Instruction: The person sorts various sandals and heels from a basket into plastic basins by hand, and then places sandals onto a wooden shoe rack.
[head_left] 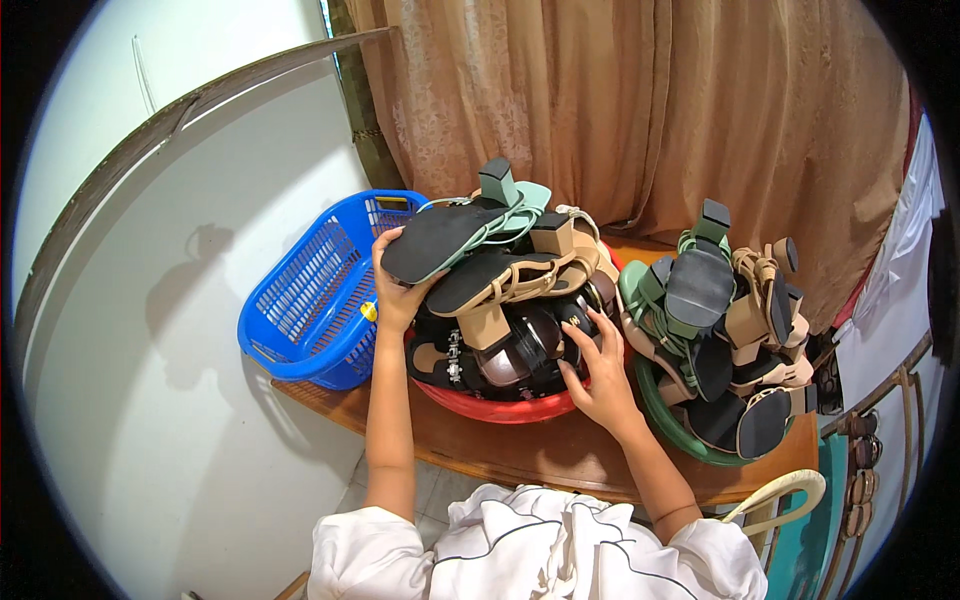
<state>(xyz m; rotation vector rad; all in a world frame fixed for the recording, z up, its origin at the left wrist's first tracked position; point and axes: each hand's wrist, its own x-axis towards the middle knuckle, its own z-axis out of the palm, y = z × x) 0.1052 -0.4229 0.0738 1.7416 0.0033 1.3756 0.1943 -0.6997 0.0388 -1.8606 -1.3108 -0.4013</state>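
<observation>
My left hand (396, 290) grips the toe end of a green heeled sandal (440, 240), its black sole turned up and its thin straps hanging loose. Under it, a beige heeled sandal (490, 285) lies sole-up on the heap. My right hand (604, 375) rests its spread fingers on a dark sandal with a gold ornament (573, 325) at the heap's right side. A glossy brown shoe (505, 362) and a black sandal with a jewelled strap (455, 360) lie lower down. All these fill a red basin (490, 408).
An empty blue plastic basket (290, 310) stands to the left, against the white wall. At the right, a green basin (690, 448) is piled with heeled sandals. Both basins sit on a wooden table (480, 455). Behind hangs a brown curtain (600, 100); a cream chair back (790, 485) is at lower right.
</observation>
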